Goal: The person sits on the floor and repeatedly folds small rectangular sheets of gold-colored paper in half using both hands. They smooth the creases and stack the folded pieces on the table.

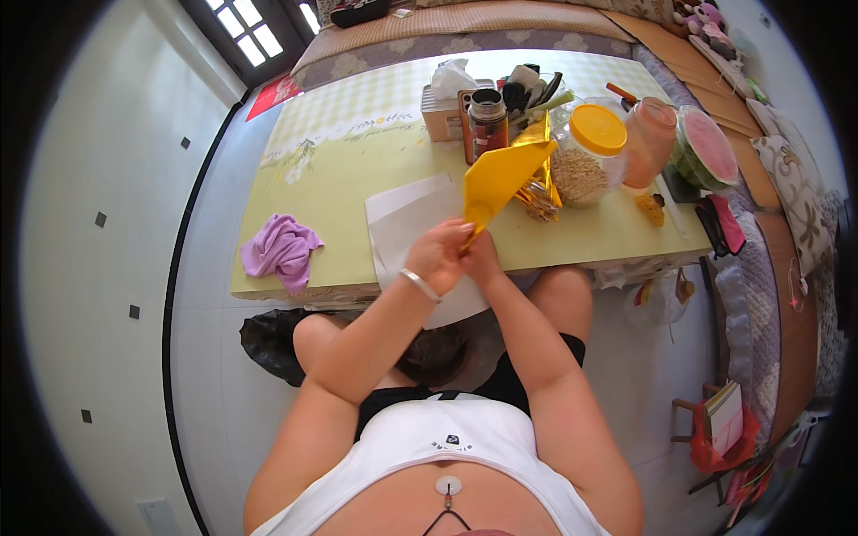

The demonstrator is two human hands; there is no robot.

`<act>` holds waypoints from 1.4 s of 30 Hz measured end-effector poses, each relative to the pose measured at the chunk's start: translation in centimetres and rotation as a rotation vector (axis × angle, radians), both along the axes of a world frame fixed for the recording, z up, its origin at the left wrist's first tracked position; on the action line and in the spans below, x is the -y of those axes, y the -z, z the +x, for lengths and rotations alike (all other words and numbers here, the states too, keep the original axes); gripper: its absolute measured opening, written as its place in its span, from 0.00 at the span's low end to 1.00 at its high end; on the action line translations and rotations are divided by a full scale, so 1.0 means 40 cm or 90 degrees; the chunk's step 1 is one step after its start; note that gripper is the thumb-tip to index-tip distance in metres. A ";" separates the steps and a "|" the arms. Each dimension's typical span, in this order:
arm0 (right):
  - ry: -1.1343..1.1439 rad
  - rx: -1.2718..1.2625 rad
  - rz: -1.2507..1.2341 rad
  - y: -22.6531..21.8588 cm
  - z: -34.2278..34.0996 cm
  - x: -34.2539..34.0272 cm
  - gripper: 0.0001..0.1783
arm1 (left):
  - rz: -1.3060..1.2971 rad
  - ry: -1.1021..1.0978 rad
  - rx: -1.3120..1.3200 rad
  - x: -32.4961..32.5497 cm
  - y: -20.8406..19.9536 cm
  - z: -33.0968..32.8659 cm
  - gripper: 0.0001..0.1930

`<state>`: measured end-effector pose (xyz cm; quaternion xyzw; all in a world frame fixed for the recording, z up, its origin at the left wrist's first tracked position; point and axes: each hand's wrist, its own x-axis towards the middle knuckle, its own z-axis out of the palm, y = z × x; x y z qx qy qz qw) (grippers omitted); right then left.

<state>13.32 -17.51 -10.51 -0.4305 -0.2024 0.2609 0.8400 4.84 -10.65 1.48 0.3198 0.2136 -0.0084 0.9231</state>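
A yellow folded sheet (500, 179), stiff and pointed toward its lower end, stands up from my two hands over the near side of the table. My left hand (438, 256) pinches its narrow lower end and wears a pale bracelet at the wrist. Close against it, my right hand (482, 258) is closed at the same end, its fingertips partly hidden. White paper sheets (398, 228) lie beneath my hands and hang over the table's front edge. Shiny gold foil (540, 198) rests just behind the yellow sheet, beside a jar with a yellow lid (597, 134).
The table (349, 179) also carries a crumpled purple cloth (281, 252), a dark flask (488, 125), a tissue box (440, 116), a pinkish jar (650, 134) and a covered cut watermelon (706, 147). A black bag (273, 344) sits below. At right stands a stool with a red bag (728, 447).
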 end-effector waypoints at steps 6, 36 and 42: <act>-0.079 -0.010 -0.018 0.029 0.008 0.001 0.06 | -0.118 -0.044 -0.052 0.151 0.007 0.225 0.05; 0.175 0.477 -0.395 -0.062 -0.010 0.009 0.09 | 1.510 0.440 0.120 -0.211 0.110 -0.299 0.64; 0.089 0.390 -0.412 -0.038 0.006 0.008 0.09 | 1.412 0.392 0.102 -0.242 0.108 -0.281 0.62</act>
